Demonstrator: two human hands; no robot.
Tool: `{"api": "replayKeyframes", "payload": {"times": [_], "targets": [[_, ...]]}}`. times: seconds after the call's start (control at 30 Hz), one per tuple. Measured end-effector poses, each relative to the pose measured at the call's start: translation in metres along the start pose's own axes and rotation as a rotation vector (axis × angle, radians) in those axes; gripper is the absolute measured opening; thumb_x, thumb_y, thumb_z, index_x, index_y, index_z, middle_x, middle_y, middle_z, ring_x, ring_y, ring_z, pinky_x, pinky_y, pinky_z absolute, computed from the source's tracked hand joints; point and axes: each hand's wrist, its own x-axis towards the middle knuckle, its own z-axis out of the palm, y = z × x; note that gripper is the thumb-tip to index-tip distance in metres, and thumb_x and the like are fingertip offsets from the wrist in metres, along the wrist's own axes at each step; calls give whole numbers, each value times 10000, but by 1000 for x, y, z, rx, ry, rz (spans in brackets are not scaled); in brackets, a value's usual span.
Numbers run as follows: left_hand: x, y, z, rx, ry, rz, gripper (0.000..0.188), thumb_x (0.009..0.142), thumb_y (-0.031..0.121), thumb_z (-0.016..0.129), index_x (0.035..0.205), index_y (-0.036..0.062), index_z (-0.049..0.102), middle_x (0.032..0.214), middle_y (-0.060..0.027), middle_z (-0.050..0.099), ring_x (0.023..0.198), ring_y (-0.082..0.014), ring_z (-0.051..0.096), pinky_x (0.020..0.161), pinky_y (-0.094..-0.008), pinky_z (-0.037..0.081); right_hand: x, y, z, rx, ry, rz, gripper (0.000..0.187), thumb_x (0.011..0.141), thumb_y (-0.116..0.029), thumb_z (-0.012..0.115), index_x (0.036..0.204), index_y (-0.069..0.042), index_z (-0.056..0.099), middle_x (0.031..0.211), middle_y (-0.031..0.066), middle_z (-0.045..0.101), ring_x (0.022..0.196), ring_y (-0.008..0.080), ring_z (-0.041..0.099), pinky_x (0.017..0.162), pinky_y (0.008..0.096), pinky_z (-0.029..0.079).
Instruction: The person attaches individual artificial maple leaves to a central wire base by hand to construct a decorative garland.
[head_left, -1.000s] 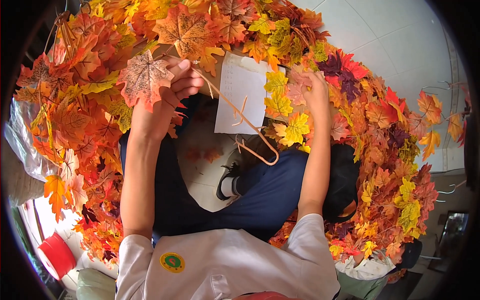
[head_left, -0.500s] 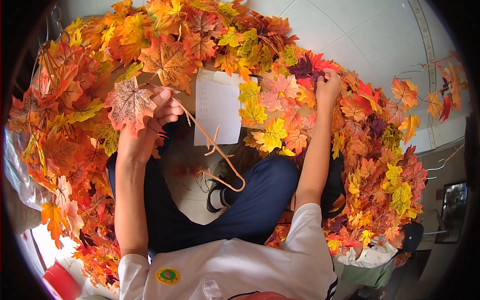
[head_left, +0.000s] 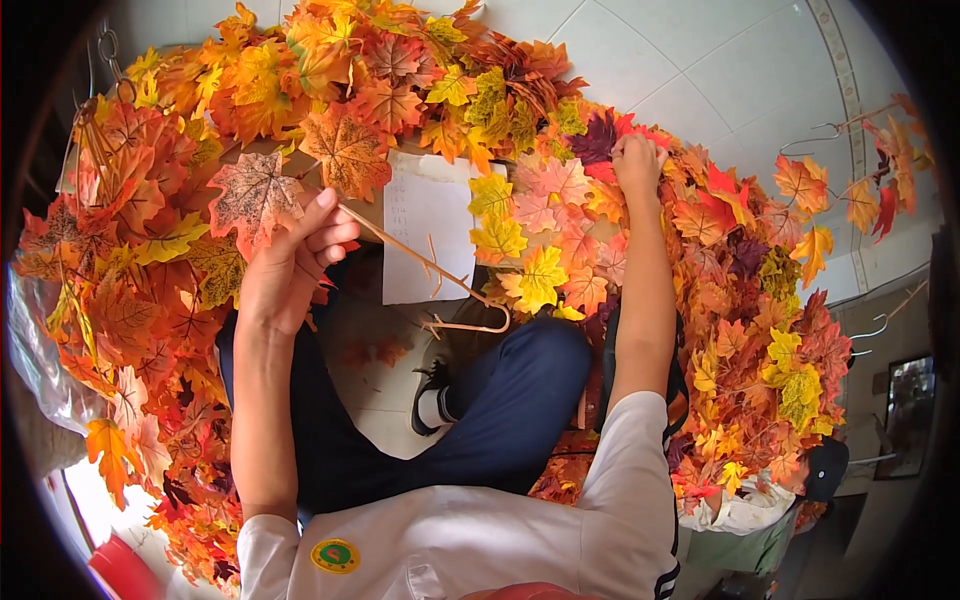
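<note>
My left hand (head_left: 305, 250) pinches the brown stem (head_left: 400, 247) of an artificial maple branch between thumb and fingers. From the pinch the stem runs right and down, with short bare side twigs, and bends into a hook near my knee. A speckled pink maple leaf (head_left: 257, 198) and a larger speckled orange maple leaf (head_left: 345, 150) sit at its upper end, by my fingertips. Out to the right, my right hand (head_left: 638, 165) has its fingers closed among red leaves, beside a dark purple maple leaf (head_left: 596, 140). What lies between those fingers is hidden.
Heaps of artificial maple leaves (head_left: 740, 330) curve round me on both sides and ahead. A white sheet (head_left: 430, 235) with handwriting lies in the middle. Wire hooks and a leafy twig (head_left: 860, 200) stick out at right. Another person (head_left: 750, 510) is at lower right; a red container (head_left: 122, 570) stands lower left.
The branch has swung, so its hooked end now lies farther right and higher. My right hand has shifted slightly left among the red leaves. My left hand keeps its pinch.
</note>
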Motion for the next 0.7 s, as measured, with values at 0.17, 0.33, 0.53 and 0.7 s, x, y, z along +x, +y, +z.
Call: {"api": "replayKeyframes", "payload": {"times": [0.17,0.33,0.53,0.7], "targets": [[-3,-10,8,49,4,0,191,901,187,675,989,23,629,889,-85,694,765,-155,695,636,-246,534,8,-10,-40,112,294,208,153,878,-147,605,941,-7,612,928,103,646,954,257,585,919,397,380],[-12,-12,12,120,-33,30,185,916,170,654,1009,18,606,877,-78,683,771,-148,684,699,-240,555,8,-73,-117,1175,157,277,207,979,-68,463,1149,48,481,1005,113,642,929,179,631,780,300,484],[-5,-12,22,129,-120,52,183,930,221,641,970,47,606,903,-56,652,810,-124,659,746,-245,533,-45,-159,-180,1558,-31,-99,199,927,-8,535,1119,25,576,1092,104,618,1019,145,580,883,268,446],[-3,-14,20,124,-111,51,192,934,234,636,974,47,611,901,-51,655,808,-126,661,742,-244,533,-75,-192,-183,1488,41,-427,150,864,4,587,1000,44,636,1030,123,627,969,165,613,872,276,471]]}}
